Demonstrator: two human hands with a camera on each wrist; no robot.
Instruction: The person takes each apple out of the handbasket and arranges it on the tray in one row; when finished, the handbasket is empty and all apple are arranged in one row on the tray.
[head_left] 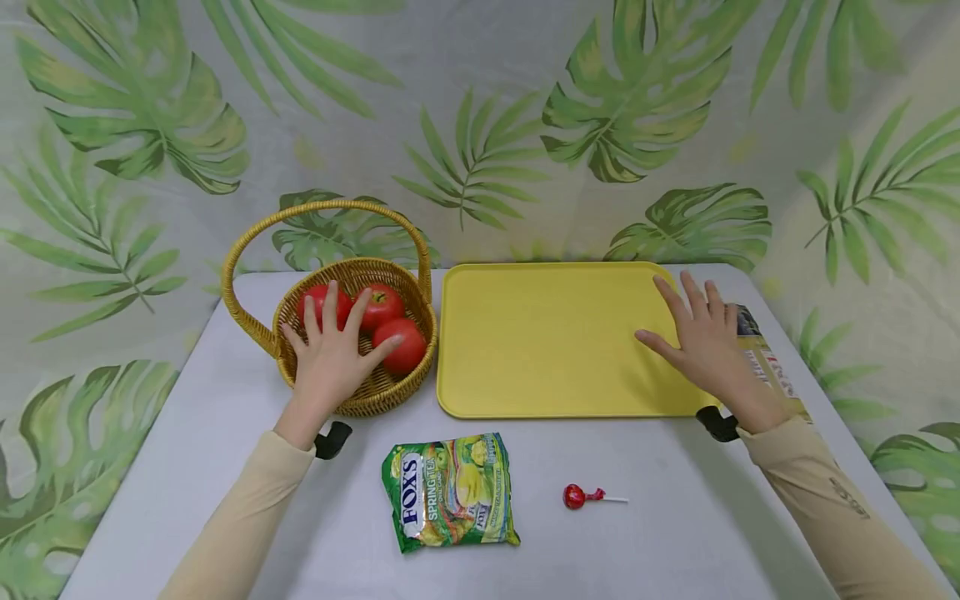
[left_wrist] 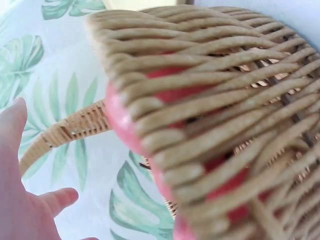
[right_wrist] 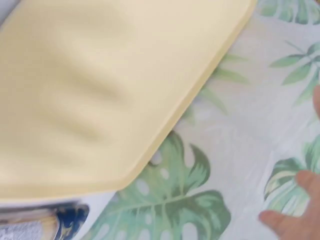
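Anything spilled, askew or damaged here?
Nothing stands out. The basket stands upright with red fruit inside, the tray lies flat, and the candy bag and lollipop lie on the table without visible spill or damage. The right hand partly hides a pack.

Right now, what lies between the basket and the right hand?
In the head view, only bare yellow tray lies between the basket and right hand.

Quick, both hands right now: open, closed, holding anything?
Left hand: open, fingers spread by the wicker basket, holding nothing.
Right hand: open, fingers spread above the right end of the yellow tray, holding nothing.
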